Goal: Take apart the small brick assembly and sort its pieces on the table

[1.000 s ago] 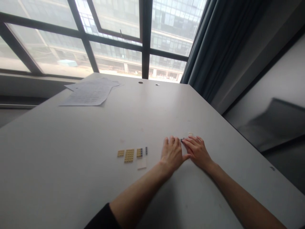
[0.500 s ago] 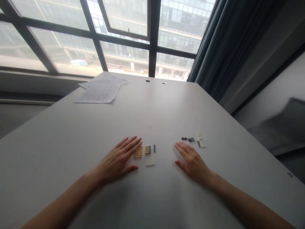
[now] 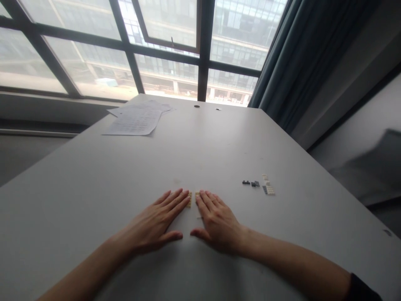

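Observation:
My left hand [image 3: 158, 219] lies flat, its fingers stretched over a tan studded building plate [image 3: 189, 200] that shows only along its right edge. Close beside it, my right hand [image 3: 217, 221] is also flat, with its fingers across a second tan studded piece [image 3: 196, 196], mostly hidden beneath them. A thin edge of a pale piece [image 3: 199, 217] peeks out by the right thumb. Both thumbs point toward each other, with a narrow gap between the hands. Neither hand is gripping anything.
To the right lie small black bricks [image 3: 246, 182], dark grey bricks [image 3: 255, 184] and cream and grey bricks [image 3: 269, 190]. Printed papers [image 3: 134, 121] rest at the white table's [image 3: 188, 150] far left. Behind stand windows and a dark curtain [image 3: 282, 62].
My right hand has moved left, covering the smaller studded pieces that were in the open. My left hand stays at the tan plate. The camera view has shifted slightly.

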`<state>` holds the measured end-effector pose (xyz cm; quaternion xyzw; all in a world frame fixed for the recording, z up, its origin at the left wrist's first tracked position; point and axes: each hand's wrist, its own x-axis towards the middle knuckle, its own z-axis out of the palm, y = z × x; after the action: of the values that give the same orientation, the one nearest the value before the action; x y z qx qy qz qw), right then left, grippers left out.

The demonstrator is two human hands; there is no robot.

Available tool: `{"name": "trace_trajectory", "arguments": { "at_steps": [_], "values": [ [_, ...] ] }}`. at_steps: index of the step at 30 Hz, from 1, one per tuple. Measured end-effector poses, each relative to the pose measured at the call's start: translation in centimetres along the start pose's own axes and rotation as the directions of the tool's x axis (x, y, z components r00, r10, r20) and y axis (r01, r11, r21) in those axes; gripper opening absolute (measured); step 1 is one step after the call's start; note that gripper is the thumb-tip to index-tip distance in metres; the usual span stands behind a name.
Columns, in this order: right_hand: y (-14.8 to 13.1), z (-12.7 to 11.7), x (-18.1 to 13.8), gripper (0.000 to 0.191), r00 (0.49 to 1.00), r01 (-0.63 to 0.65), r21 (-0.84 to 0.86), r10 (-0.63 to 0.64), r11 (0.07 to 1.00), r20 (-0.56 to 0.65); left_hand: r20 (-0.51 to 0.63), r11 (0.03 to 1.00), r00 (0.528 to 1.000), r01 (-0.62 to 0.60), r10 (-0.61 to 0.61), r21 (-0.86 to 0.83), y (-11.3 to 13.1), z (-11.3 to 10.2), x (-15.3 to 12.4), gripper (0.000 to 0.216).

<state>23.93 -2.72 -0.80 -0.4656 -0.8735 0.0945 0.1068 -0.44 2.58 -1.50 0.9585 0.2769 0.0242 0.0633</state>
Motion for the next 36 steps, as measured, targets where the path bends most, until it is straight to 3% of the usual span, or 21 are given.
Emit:
{"name": "trace_trajectory", "arguments": {
  "at_steps": [16,23,26,29,33,36],
  "values": [
    [5.8,-1.1,-5.3,0.083,0.998,-0.061,-0.102,0.057,0.993,-0.035,-0.029,0.999,0.999,-0.026,0.027,0.033,-0.2,0.5,1.5,0.085],
    [8.1,-1.3,-8.0,0.083,0.993,-0.114,-0.183,0.105,0.977,-0.057,0.003,0.999,1.000,0.017,-0.017,0.044,-0.8,0.5,5.8,0.080],
    [9.1,-1.7,-9.4,0.083,0.991,-0.127,-0.219,0.116,0.967,-0.061,0.038,0.999,0.999,0.035,-0.036,0.016,0.8,0.2,8.6,0.081],
    [10.2,-2.3,-10.7,0.082,0.989,-0.145,-0.253,0.134,0.956,-0.058,0.034,1.000,0.999,0.003,-0.002,-0.028,4.2,0.2,11.2,0.086],
    [11.7,-2.6,-12.0,0.080,0.987,-0.156,-0.286,0.142,0.945,-0.070,0.021,0.993,0.997,-0.075,0.077,-0.096,9.1,1.2,13.8,0.097],
    [12.3,-2.6,-12.5,0.080,0.986,-0.163,-0.293,0.144,0.942,-0.083,-0.038,0.989,0.995,-0.098,0.094,-0.114,11.0,2.2,15.2,0.098]
  ]
}}
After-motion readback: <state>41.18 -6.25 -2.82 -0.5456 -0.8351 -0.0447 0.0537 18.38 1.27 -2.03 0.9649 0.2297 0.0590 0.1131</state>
